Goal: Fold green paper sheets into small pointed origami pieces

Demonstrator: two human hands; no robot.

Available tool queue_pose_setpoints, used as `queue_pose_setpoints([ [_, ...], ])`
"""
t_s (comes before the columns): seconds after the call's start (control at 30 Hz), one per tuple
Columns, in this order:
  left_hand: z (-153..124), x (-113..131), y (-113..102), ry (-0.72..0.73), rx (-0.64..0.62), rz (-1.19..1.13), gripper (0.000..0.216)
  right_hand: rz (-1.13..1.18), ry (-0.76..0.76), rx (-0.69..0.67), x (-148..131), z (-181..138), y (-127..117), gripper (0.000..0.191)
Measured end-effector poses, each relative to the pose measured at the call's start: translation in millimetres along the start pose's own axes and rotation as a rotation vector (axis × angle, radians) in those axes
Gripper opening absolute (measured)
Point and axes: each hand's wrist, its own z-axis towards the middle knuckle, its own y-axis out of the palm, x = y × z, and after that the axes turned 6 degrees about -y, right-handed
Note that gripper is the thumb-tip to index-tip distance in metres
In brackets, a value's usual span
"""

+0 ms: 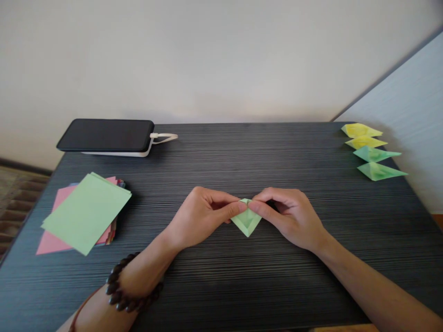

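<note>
A small folded piece of light green paper point(247, 222) lies on the dark striped table point(221, 286), its point toward me. My left hand point(202, 216) pinches its upper left edge with thumb and forefinger. My right hand point(290, 216) pinches its upper right edge the same way. Both hands rest on the table, fingers curled. A dark bead bracelet point(128, 286) circles my left wrist.
A stack of coloured square sheets point(83, 213), green on top, lies at the left. A black phone on a white power bank point(106, 137) with a cable sits at the back left. Several folded paper shapes point(374, 152), yellow and green, line the right edge by a wall.
</note>
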Motion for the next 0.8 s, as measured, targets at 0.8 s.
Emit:
queue_pose_setpoints([
  [0.8,5.1,-18.8,-5.6,0.726,0.244,0.985,0.022,-0.540,-0.221,0.043,20.7,-0.3,3.0,0.013],
])
